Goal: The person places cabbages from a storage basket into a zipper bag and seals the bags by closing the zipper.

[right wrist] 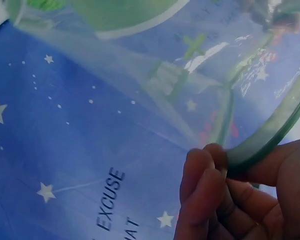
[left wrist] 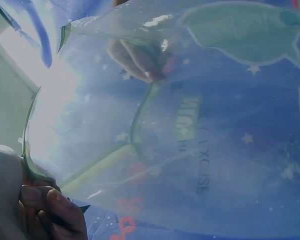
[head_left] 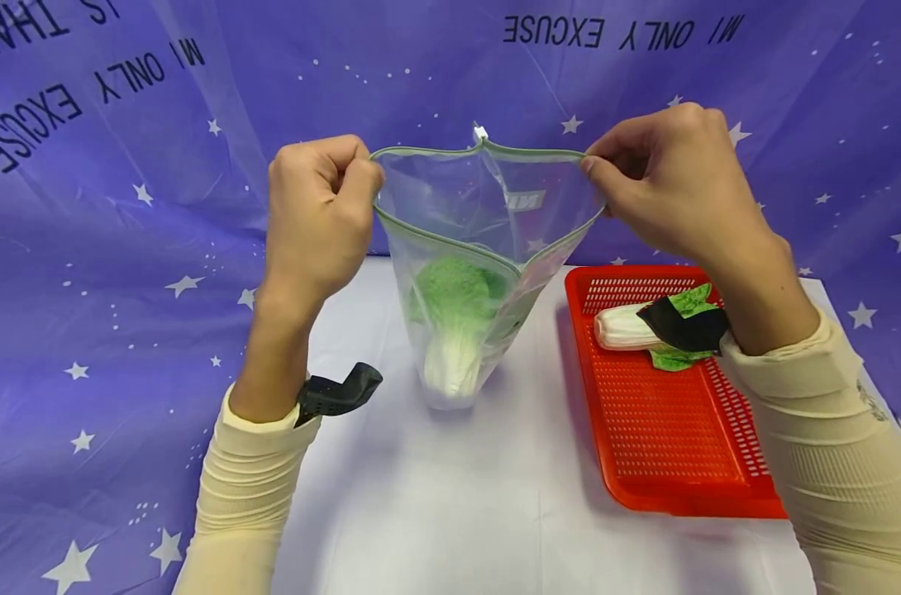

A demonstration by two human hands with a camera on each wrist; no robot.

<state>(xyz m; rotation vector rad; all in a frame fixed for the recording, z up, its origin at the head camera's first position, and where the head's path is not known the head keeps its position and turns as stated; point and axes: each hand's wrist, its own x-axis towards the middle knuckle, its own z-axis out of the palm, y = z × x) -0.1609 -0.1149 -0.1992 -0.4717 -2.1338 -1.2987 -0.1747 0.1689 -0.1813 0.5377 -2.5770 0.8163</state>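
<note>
A clear zip bag (head_left: 436, 207) with a green zip rim is held upright, its mouth spread wide. My left hand (head_left: 320, 211) grips the rim's left corner between thumb and curled fingers. At the opposite corner, my right hand (head_left: 677, 178) pinches the rim, as the right wrist view also shows with thumb and fingers (right wrist: 205, 185) on the green edge. Inside the bag stands a Chinese cabbage (head_left: 454, 330), white stem down and green leaves up, seen through the plastic. A white zip slider (head_left: 480, 134) sits at the back of the rim.
On the right, a red plastic basket (head_left: 603, 446) holds another leafy vegetable (head_left: 629, 326) with a white stem, partly covered by the right wrist's black camera mount (head_left: 684, 325). A white table (head_left: 436, 512) lies beneath; a purple star-patterned cloth (head_left: 450, 74) hangs behind.
</note>
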